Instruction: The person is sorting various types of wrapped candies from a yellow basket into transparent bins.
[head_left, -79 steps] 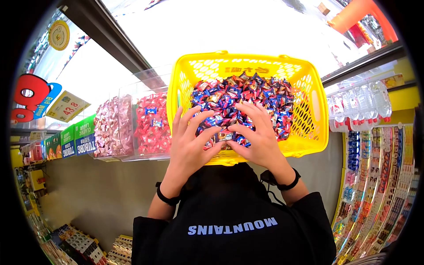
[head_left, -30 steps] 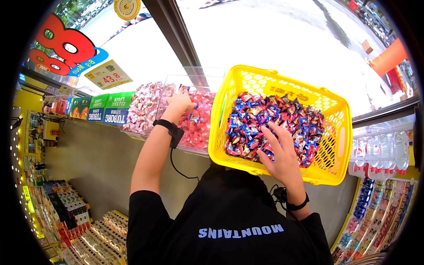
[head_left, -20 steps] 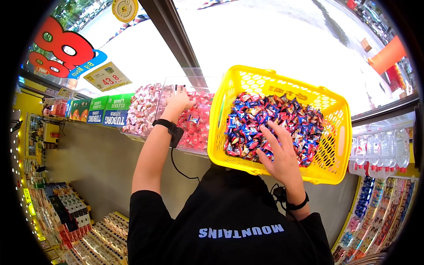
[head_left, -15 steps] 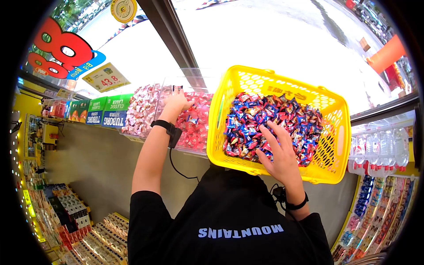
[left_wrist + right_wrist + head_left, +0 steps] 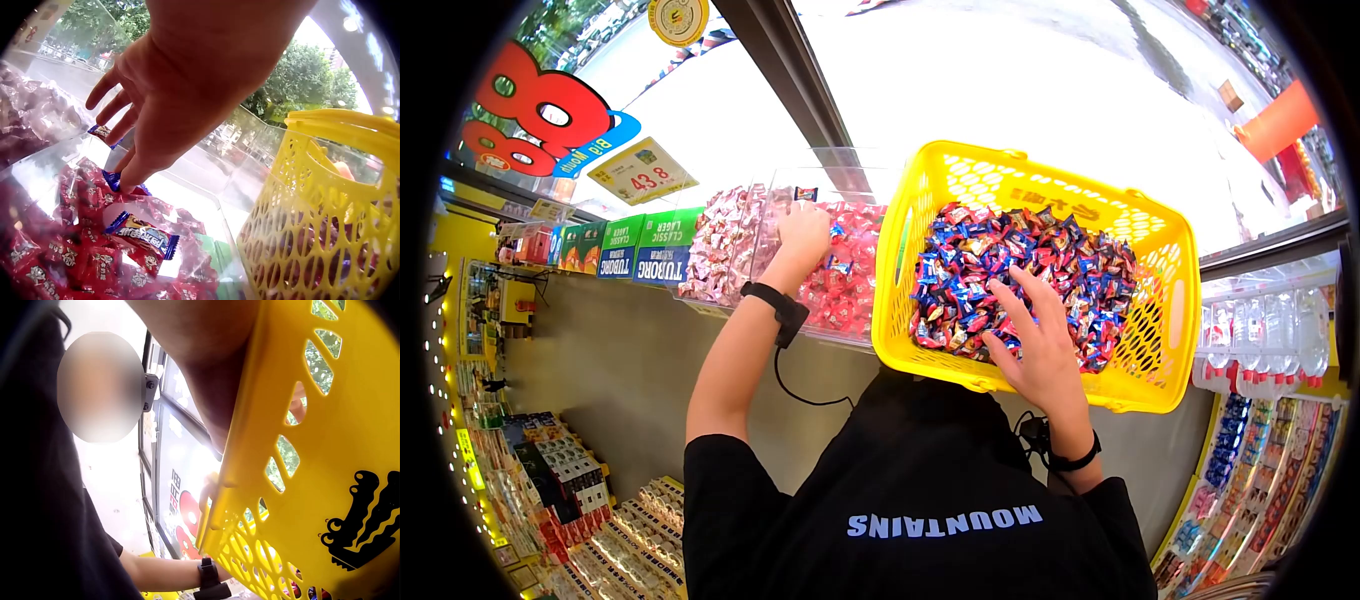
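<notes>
In the head view, my left hand reaches into the clear bin of red-wrapped candies. The left wrist view shows its thumb and a finger pinching a blue-wrapped candy, partly hidden, while the other fingers extend. Beyond those fingertips lies a dark blue-and-red candy; another blue-ended candy lies on the red ones. My right hand is over the near side of the yellow basket, fingers spread above a heap of mixed blue and red candies.
Left of the red candies is a bin of pale pink candies, then green-and-blue beer boxes. Bottles stand right of the basket, with stocked shelves below. A window frame rises behind the bins. A cable hangs from my left wrist.
From the basket, my left hand moved left into the red-candy bin. It has since shifted slightly, showing more of the dark candy beyond its fingertips and blue wrapping by its thumb. My right hand stays over the basket.
</notes>
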`<state>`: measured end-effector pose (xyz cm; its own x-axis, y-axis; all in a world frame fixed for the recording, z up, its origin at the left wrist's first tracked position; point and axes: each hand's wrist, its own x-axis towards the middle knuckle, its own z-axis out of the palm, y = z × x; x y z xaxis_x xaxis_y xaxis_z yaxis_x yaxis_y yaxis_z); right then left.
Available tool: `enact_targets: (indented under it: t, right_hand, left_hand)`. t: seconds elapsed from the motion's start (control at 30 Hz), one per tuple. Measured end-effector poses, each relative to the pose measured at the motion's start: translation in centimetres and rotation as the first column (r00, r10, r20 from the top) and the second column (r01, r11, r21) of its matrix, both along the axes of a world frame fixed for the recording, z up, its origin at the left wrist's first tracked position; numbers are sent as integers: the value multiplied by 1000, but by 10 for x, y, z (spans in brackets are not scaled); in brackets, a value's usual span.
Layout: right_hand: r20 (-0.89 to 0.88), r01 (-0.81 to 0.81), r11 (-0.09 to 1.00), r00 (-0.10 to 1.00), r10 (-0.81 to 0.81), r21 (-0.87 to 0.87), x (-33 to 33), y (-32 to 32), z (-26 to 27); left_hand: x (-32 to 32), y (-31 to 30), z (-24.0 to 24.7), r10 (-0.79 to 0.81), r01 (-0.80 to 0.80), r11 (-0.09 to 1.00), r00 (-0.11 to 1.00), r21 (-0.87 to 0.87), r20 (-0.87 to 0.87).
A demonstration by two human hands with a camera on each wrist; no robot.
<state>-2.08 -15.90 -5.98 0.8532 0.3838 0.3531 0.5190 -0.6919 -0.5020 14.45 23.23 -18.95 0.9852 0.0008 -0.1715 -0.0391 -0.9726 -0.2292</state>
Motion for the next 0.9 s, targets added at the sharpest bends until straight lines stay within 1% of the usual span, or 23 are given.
enact_targets:
  t: [0.1,0.2,0.3,0.4,0.47,0.5,0.6,0.7,0.8,0.87,0.9]
  right_hand:
    - [-10,-4,1000,1000,4,5,-1,-1,-1]
    - [-10,-1,1000,1000,1,3,-1,-1,0]
    - [-6,6,1000,1000,-6,-10,-2,-1,0]
    - [-7,13,1000,1000,-13,-2,-2,-1,-1]
    - [-13,8,1000,1000,-8,-5,-2,-1,-2]
    - [-15,7,1000,1000,-7,-8,-1,-2,-2]
    - [-37,-2,1000,999,3,11,-2,-2,-2]
    - [-27,3,1000,1000,-3,-1,-2,-1,-1]
    - [-18,2,1000,1000,-2,2,-1,-1,-1]
    - [-21,6,1000,1000,-6,6,-2,-1,0]
    - [-24,9,1000,1000,-9,9,-2,-1,1]
  left_hand:
    - [8,-4,-8,-78,75,997,994,30,75]
    - [12,-9,-2,-62,58,997,993,49,102]
    - [7,-9,0,82,-78,995,995,68,-62]
    - [9,-12,9,202,-183,978,953,102,-228]
    - [18,-2,-3,251,-248,968,927,47,-277]
    - [21,-3,-1,271,-279,960,914,19,-302]
    - [23,-8,5,291,-323,945,900,-46,-325]
    - [23,-8,9,258,-250,966,935,64,-245]
    - [26,-9,11,322,-336,942,882,18,-344]
    - [29,-4,1,304,-309,950,894,37,-330]
    - [29,-6,4,294,-295,954,899,47,-324]
